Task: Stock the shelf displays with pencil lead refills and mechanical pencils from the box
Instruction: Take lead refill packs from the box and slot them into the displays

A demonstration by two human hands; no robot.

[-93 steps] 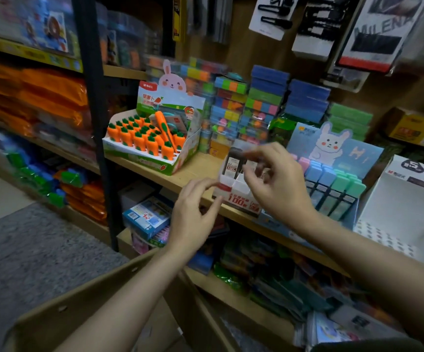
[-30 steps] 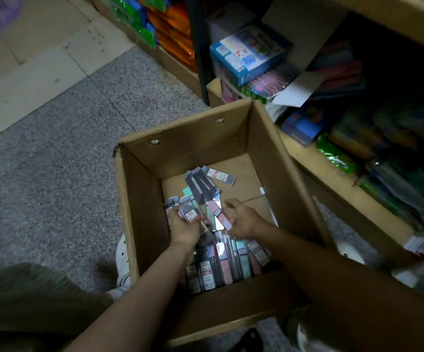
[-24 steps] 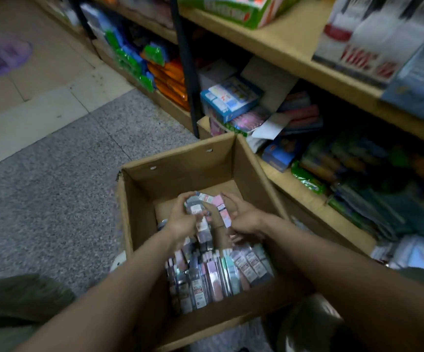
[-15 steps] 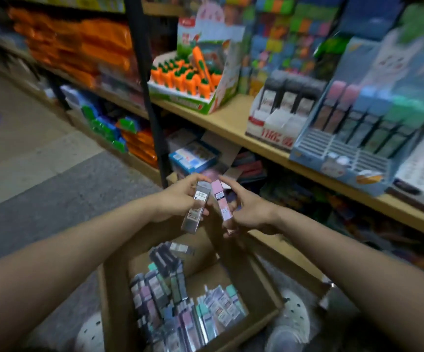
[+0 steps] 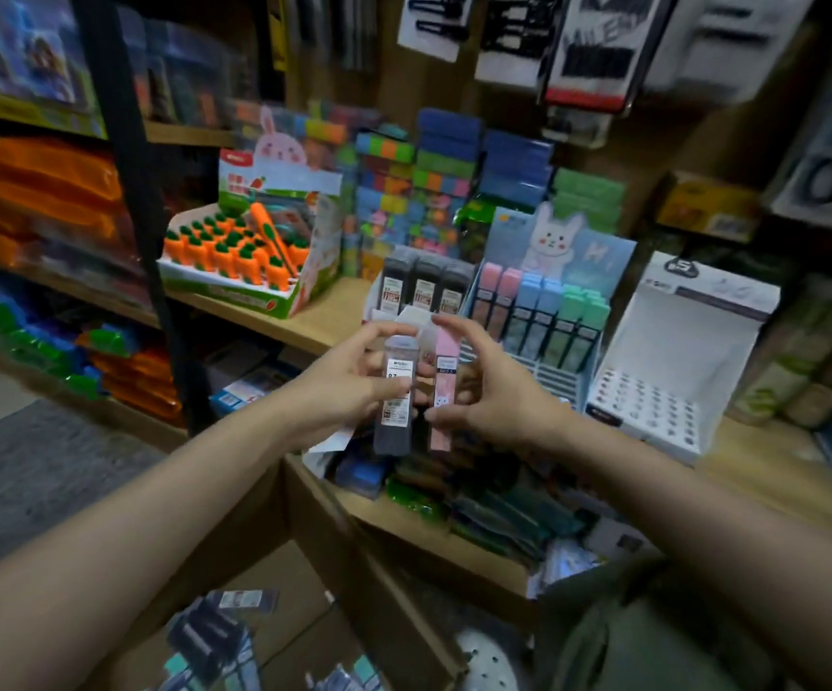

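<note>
My left hand (image 5: 349,386) grips a dark grey lead refill case (image 5: 396,391) upright in front of the shelf. Beside it, my right hand (image 5: 494,391) pinches a pink lead refill case (image 5: 444,391). Both cases hang just in front of the white display of dark refills (image 5: 421,286) and left of the blue bunny display (image 5: 543,311) with pink, blue and green refills. The cardboard box (image 5: 314,546) stands below my arms, with several refill cases (image 5: 214,640) lying inside.
A carrot pen display (image 5: 249,261) sits on the wooden shelf (image 5: 324,321) to the left. A white display with holes (image 5: 673,371) stands at the right. Stacked colourful boxes fill the back. A black shelf post (image 5: 140,202) rises at the left. Packed goods crowd the lower shelf.
Both hands went down into the box, each took a refill case, and have risen with them to shelf height in front of the displays.
</note>
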